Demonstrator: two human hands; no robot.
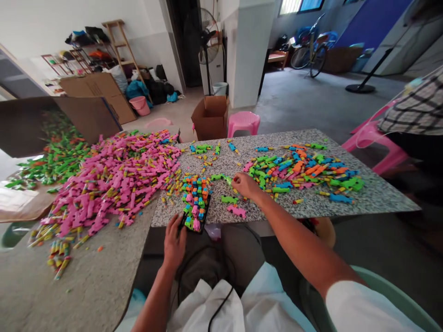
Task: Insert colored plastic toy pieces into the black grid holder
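Note:
My left hand (175,243) is at the near left edge of a black tray (206,213), fingers curled against its side. Upright in the tray stand rows of small car-shaped plastic pieces (195,199) in orange, blue, green and pink. My right hand (247,185) reaches over the speckled tabletop, its thumb and forefinger pinched on a small green car-shaped piece (227,180), partly covered by the fingertips. Another green piece (218,176) lies just left of it. Closer to me are a green piece (229,199) and a pink piece (236,211).
A mixed pile of coloured pieces (297,167) spreads to the right. At left rises a large pink heap (117,177), with green pieces (58,154) behind. Beyond the table stand a cardboard box (210,122) and a pink stool (244,122). A person (420,108) sits at far right.

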